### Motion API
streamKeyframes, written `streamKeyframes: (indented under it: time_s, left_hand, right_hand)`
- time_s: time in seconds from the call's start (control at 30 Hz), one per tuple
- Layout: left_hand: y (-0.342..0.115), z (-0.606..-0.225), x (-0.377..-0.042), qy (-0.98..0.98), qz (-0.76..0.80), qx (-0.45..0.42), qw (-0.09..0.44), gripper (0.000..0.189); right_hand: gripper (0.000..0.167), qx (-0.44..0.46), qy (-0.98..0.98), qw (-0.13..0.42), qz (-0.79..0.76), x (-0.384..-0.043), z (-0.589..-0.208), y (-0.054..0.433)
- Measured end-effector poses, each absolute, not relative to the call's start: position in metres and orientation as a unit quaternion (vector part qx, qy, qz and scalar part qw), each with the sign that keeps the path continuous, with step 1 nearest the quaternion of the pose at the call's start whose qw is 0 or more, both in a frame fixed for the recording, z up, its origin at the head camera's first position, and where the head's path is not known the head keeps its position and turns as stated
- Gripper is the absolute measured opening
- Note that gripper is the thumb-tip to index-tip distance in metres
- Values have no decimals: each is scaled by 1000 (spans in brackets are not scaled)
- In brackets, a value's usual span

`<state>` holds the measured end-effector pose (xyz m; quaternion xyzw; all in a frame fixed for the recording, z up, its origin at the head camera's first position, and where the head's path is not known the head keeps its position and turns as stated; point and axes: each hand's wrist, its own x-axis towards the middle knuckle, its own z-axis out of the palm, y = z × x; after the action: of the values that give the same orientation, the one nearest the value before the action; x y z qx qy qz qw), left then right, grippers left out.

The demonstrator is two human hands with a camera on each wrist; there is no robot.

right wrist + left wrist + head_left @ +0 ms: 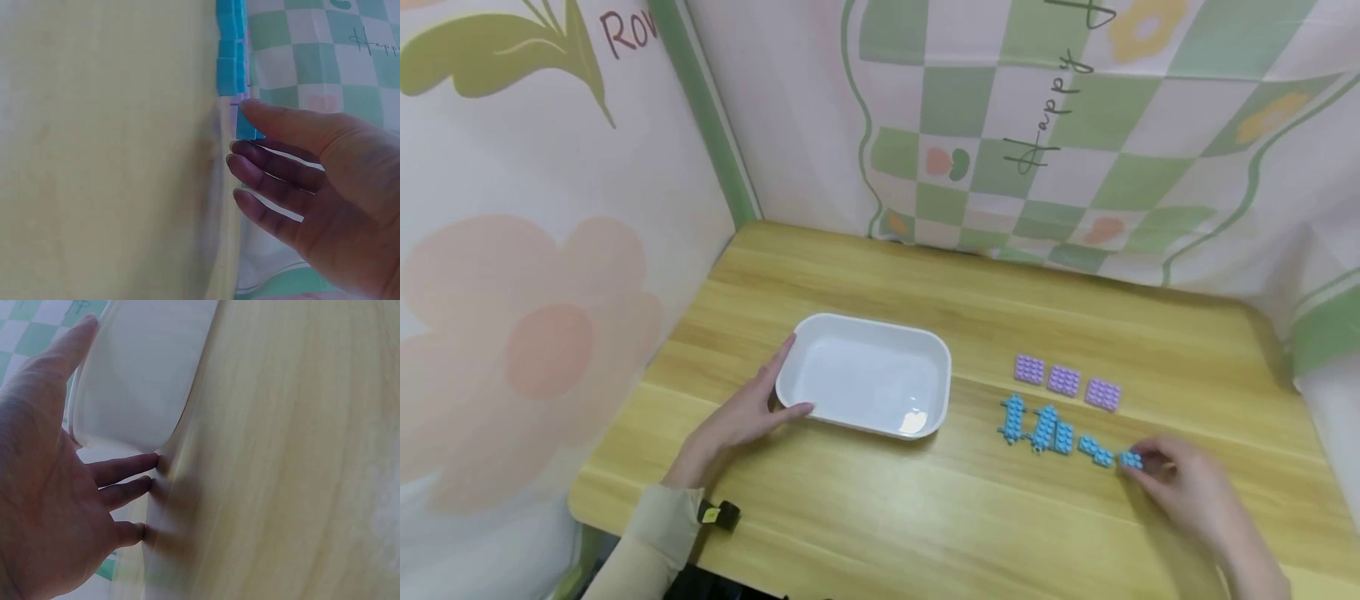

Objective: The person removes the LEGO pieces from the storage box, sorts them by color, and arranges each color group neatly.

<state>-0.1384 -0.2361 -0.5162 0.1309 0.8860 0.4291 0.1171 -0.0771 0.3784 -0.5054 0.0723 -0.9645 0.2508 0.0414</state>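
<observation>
At its near-left corner, a white rectangular tray [863, 323] is touched by my left hand [741, 419]. The thumb lies along the near rim and the fingers reach up the left side. Other fingertips of that hand rest near the tabletop in the left wrist view. Over on the right, my right hand [1191, 487] pinches a small blue toy brick [1131, 460] between thumb and index finger. In the right wrist view the blue brick shows just past the thumb tip, with the remaining fingers loosely bent below it.
Left of the right hand runs a row of blue pieces: two stepped bricks [1096, 451], a rectangular brick [1063, 437] and two long pieces [1044, 428] with side pegs. Behind them are three purple square bricks [1063, 380]. Patterned curtains border the wooden table [917, 508].
</observation>
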Motion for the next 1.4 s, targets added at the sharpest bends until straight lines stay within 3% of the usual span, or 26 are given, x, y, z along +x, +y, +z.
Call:
streamKeyframes:
  time_s: [0.6,1.1,1.4]
  left_hand:
    - [-236,-516,-136,880,438,142,113,115]
    - [-236,-519,-135,870,453,166,101,116]
    - [-237,-519,-137,863,466,162,107,117]
  right_hand:
    - [27,76,-966,34,244,-73,-520,375]
    - [51,95,-958,44,268,-67,-522,377]
    - [51,97,-959,49,262,-67,-524,374]
